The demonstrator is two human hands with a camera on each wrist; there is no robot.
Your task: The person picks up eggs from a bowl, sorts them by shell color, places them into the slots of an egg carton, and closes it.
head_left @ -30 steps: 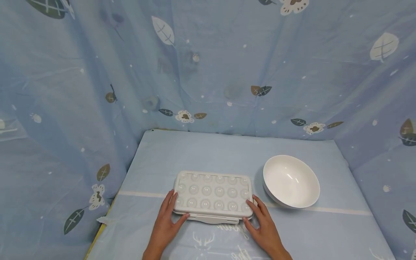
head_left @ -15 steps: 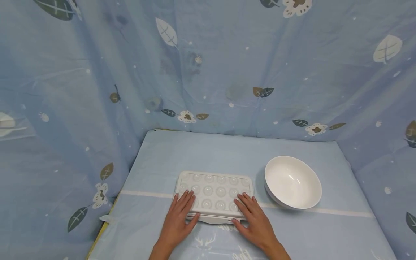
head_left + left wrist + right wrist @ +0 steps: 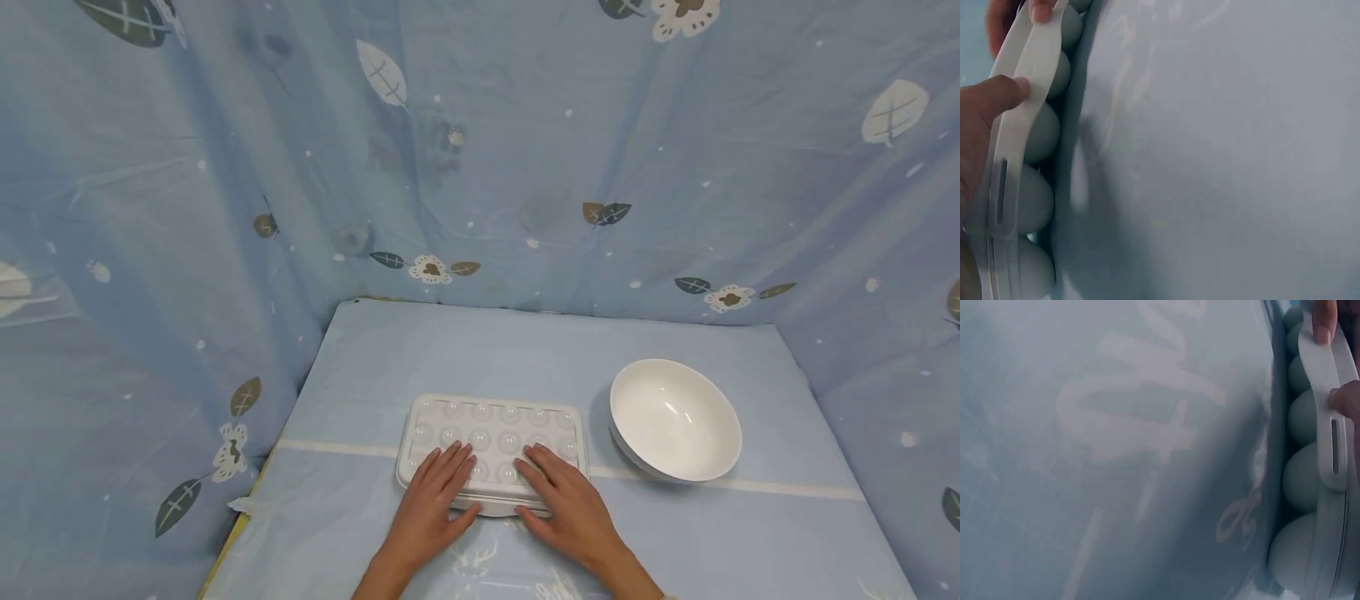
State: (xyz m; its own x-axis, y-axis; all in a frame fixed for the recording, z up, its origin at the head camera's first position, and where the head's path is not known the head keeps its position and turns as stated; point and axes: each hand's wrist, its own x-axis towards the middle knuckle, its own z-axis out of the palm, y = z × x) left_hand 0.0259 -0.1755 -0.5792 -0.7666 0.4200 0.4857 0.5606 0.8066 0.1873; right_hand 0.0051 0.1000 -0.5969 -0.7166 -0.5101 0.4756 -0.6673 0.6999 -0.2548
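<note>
Both hands have slid inward since a second ago: from the outer corners of the white tray they have come to lie side by side on its lid. That tray (image 3: 491, 446), a flat box with a dimpled lid of round bumps, sits on the bench (image 3: 525, 358) near its front edge, just left of centre, lying across a pale stripe in the blue cloth. On top, the left hand (image 3: 433, 500) rests with straight fingers (image 3: 450, 462) spread over the front left bumps, and the right hand (image 3: 566, 500) lies the same way over the front right ones, fingers flat, neither curled round anything. Down at the front edge, the left wrist view catches a thumb (image 3: 997, 94) pressed against the white latch strip (image 3: 1019, 119), with the rounded cups (image 3: 1035, 200) of the tray's underside lined up beside it and a fingertip of the other hand touching the strip further along. From the right wrist view it is the mirror picture: a thumb tip on the same latch strip (image 3: 1329, 394), cups (image 3: 1304, 475) in a row, and pale lettering on the cloth (image 3: 1141, 406) close by. Just beside the tray to the right, apart from it, stands a white bowl (image 3: 675, 421). Behind and to both sides hangs a blue curtain (image 3: 480, 150) printed with leaves and flowers.
</note>
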